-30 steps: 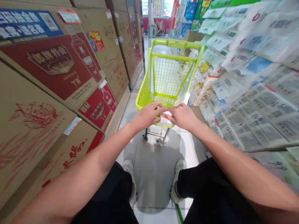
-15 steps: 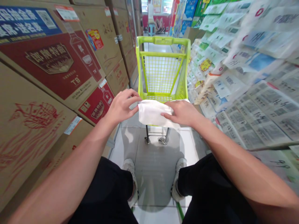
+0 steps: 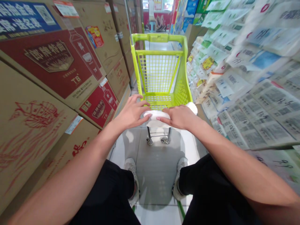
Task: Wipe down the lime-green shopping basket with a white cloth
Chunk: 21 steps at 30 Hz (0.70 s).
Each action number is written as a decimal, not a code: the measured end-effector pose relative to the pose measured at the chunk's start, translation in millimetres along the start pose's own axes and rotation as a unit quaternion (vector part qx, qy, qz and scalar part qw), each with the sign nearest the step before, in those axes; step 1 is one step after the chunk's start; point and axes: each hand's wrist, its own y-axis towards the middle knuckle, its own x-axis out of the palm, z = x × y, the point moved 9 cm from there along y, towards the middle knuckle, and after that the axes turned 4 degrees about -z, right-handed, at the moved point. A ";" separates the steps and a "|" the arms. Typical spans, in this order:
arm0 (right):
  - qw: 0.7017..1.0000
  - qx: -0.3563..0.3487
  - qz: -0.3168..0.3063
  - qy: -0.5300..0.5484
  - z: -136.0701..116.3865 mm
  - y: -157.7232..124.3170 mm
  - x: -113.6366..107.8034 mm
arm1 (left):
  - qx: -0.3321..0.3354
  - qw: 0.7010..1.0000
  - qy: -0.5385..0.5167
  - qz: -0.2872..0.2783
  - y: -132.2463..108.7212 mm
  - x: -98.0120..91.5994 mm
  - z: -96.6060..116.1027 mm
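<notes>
Crosswise, white cloth (image 3: 156,118), long axis left-to-right, left grip (image 3: 133,111) and right grip (image 3: 181,116) pinching it

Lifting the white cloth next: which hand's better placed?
Right, I'd say: the right hand lies over the cloth, which shows on both sides of it. The left hand is just at the left end, spread open.

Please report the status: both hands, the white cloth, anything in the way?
Right hand gripping white cloth; left hand has thumb on it, grip unclear. Cloth across near end of green cart. Boxes left, packs right, neither blocking hands.
</notes>
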 end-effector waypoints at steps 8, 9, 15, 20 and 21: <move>0.991 0.010 -0.128 0.028 25.2 6.2 18.9 | 0.042 0.998 0.036 -0.021 16.4 6.8 14.5; 0.990 0.013 -0.136 0.017 26.5 6.3 20.4 | 0.055 0.997 0.033 -0.031 18.0 9.0 19.1; 0.996 -0.054 -0.067 0.007 -4.5 6.6 13.1 | 0.072 0.993 -0.005 -0.091 26.6 24.2 33.8; 0.996 -0.068 -0.042 -0.030 -10.9 8.7 18.7 | 0.077 0.993 0.011 -0.086 28.2 26.9 24.2; 0.997 -0.061 -0.047 -0.029 -5.9 9.2 19.6 | 0.078 0.993 0.016 -0.087 28.0 27.7 20.3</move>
